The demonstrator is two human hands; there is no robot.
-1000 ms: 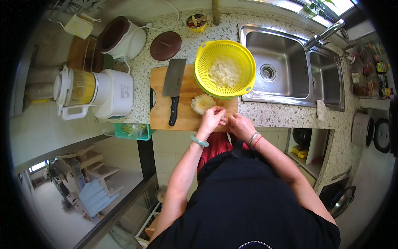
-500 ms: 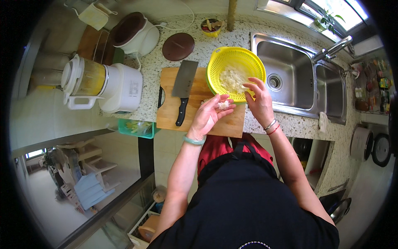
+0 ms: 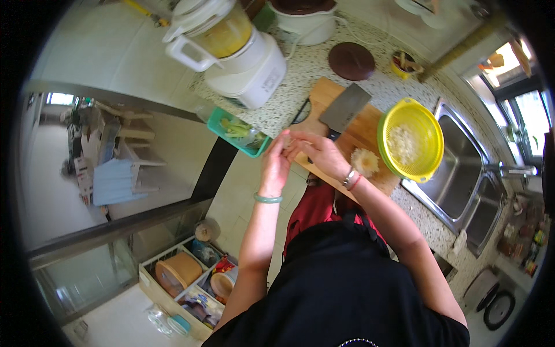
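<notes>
My left hand, a jade-green bangle on its wrist, is raised with curled fingers by the counter's front edge. The fingers of my right hand reach across and meet it; a small pale bit seems to lie between them, too blurred to name. Just right of my right hand, a frilly piece of white fungus with a yellowish middle rests on the wooden cutting board. Torn white pieces lie in the yellow colander. Below both hands' left side, a teal bin holds green scraps.
A cleaver lies across the board, its handle partly behind my right hand. A white blender stands at the back left, near a brown lid and a yellow cup. Right of the colander is a steel sink.
My view has turned left. Both hands have left the colander and come together near the teal bin. The white fungus on the board, hidden before, now shows.
</notes>
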